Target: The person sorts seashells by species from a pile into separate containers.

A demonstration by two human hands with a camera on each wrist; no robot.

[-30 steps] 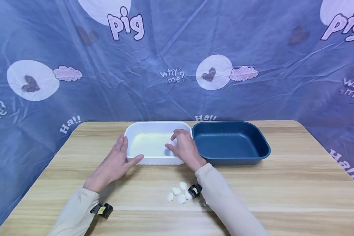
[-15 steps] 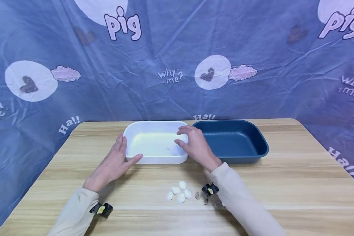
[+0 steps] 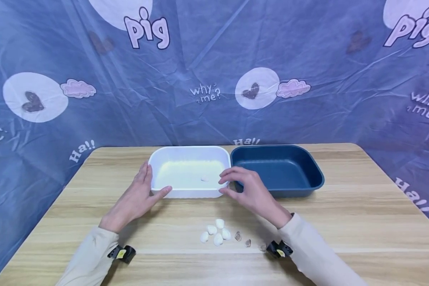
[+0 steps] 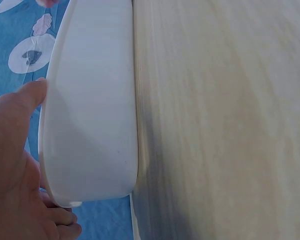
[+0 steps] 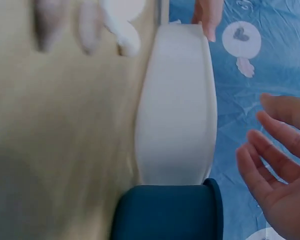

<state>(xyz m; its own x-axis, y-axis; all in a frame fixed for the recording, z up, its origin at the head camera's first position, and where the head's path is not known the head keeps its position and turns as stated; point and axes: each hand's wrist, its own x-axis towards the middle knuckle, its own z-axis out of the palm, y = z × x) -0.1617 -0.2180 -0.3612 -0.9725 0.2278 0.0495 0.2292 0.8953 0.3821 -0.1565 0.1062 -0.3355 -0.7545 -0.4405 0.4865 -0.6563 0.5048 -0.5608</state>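
My left hand (image 3: 132,200) rests against the left front corner of the white tray (image 3: 191,194), fingers along its side and thumb at the front rim. In the left wrist view, the thumb touches the rim of the tray (image 4: 92,110). One small white shell-like piece (image 3: 204,178) lies inside it. My right hand (image 3: 252,192) hovers over the tray's right front corner, fingers loosely bent and apart, nothing between them; the right wrist view shows the same hand (image 5: 280,160). Several white shell-like pieces (image 3: 218,239) and a few brownish ones (image 3: 238,236) lie on the table in front.
A dark blue tray (image 3: 280,193) stands right beside the white one, at the back of the wooden table (image 3: 357,214). A blue printed cloth (image 3: 214,123) hangs behind the table.
My right hand has drawn back from inside the white tray, toward me and to the right, leaving a white shell-like piece visible on its floor. My left hand stays at the tray.
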